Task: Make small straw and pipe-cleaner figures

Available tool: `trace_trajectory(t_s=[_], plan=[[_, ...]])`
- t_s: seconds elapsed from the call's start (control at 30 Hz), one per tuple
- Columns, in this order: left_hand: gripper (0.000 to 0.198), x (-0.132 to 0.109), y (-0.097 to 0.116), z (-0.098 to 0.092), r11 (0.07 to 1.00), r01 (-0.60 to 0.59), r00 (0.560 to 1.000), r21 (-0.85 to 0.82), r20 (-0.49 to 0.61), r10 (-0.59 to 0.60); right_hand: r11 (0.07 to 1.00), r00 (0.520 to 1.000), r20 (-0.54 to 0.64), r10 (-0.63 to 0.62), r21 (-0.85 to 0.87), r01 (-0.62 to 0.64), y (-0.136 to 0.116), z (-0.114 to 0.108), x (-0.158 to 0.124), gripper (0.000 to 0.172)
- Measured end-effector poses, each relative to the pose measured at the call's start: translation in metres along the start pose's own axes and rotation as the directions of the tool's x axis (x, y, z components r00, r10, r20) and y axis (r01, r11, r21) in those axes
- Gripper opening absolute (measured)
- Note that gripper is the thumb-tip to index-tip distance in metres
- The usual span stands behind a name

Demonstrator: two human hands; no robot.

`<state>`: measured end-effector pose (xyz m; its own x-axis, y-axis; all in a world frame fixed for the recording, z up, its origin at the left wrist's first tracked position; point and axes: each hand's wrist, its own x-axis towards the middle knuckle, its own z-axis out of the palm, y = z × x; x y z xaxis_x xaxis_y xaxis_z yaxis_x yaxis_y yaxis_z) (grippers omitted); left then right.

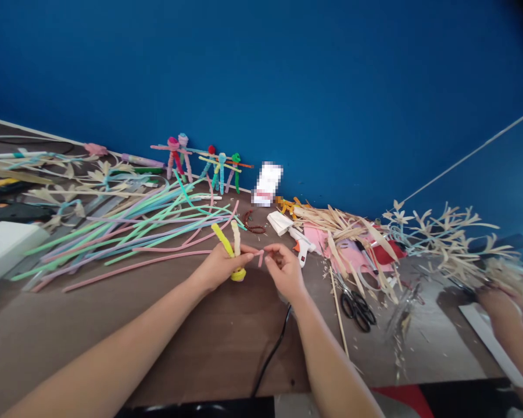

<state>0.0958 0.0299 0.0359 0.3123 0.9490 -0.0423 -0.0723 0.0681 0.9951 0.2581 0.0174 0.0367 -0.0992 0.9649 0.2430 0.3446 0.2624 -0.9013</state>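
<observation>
While the left hand [219,267] grips a fuzzy yellow-cream figure [239,274], right hand [286,273] pinching a bent pink stem [260,259]

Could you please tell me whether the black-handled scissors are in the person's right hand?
No, the scissors lie on the table, apart from the right hand.

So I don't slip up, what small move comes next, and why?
Perhaps fold the pink pipe cleaner further: its end already hangs bent, with your right hand beside the bend while your left hand holds the yellow pipe cleaner.
</observation>
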Motion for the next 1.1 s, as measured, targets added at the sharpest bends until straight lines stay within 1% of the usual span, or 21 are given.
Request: trace_trajectory(t_s=[0.07,0.17,0.27,0.4,0.5,0.57,0.67,0.73,0.8,0.87,0.97,1.03,1.1], plan=[[0.032,0.000,0.000,0.000,0.992,0.048,0.999,-0.119,0.023,-0.046,0.999,0.999,0.026,-0.030,-0.040,0.031,0.001,0.002,-0.001,0.009],[0.034,0.000,-0.001,-0.001,0.971,0.115,0.992,-0.211,0.069,-0.102,0.996,0.998,0.036,-0.045,-0.074,0.048,0.000,0.004,-0.002,0.008],[0.035,0.000,-0.001,-0.002,0.962,0.159,0.985,-0.222,0.106,-0.138,0.993,0.997,0.020,-0.075,-0.095,0.076,-0.003,0.003,-0.003,0.016],[0.033,0.000,0.002,-0.003,0.979,0.150,0.984,-0.141,0.114,-0.134,0.984,0.993,0.042,-0.107,-0.141,0.112,-0.009,0.000,-0.002,0.009],[0.030,0.000,0.004,-0.004,0.996,0.079,0.993,0.038,0.084,-0.082,0.995,0.998,0.055,-0.026,-0.097,0.032,-0.009,-0.001,-0.002,0.008],[0.027,0.000,0.004,-0.004,0.983,0.011,0.997,0.186,0.072,-0.025,0.997,0.996,0.069,0.052,-0.052,-0.048,-0.007,-0.002,-0.001,0.012],[0.024,0.001,0.003,-0.005,0.924,-0.099,0.994,0.369,0.069,0.080,0.988,0.986,0.075,0.149,0.029,-0.151,-0.004,-0.001,0.000,0.016],[0.022,0.000,0.002,-0.005,0.859,-0.186,0.983,0.477,0.085,0.166,0.968,0.974,0.076,0.213,0.120,-0.221,-0.003,0.001,0.001,0.018],[0.020,-0.001,0.002,-0.005,0.765,-0.281,0.958,0.579,0.124,0.258,0.920,0.952,0.099,0.290,0.247,-0.305,-0.003,0.002,0.001,0.020],[0.019,-0.004,0.004,-0.005,0.660,-0.369,0.923,0.655,0.175,0.342,0.844,0.922,0.139,0.360,0.374,-0.386,-0.004,0.004,0.002,0.022],[0.021,-0.008,0.007,-0.003,0.535,-0.467,0.871,0.704,0.263,0.414,0.743,0.877,0.199,0.437,0.470,-0.477,-0.007,0.004,0.003,0.023],[0.021,-0.010,0.008,-0.002,0.503,-0.488,0.855,0.713,0.274,0.440,0.700,0.848,0.238,0.473,0.483,-0.526,-0.008,0.003,0.003,0.024],[0.022,-0.010,0.008,0.000,0.518,-0.467,0.862,0.717,0.239,0.447,0.674,0.830,0.272,0.486,0.488,-0.555,-0.010,0.002,0.003,0.026]])
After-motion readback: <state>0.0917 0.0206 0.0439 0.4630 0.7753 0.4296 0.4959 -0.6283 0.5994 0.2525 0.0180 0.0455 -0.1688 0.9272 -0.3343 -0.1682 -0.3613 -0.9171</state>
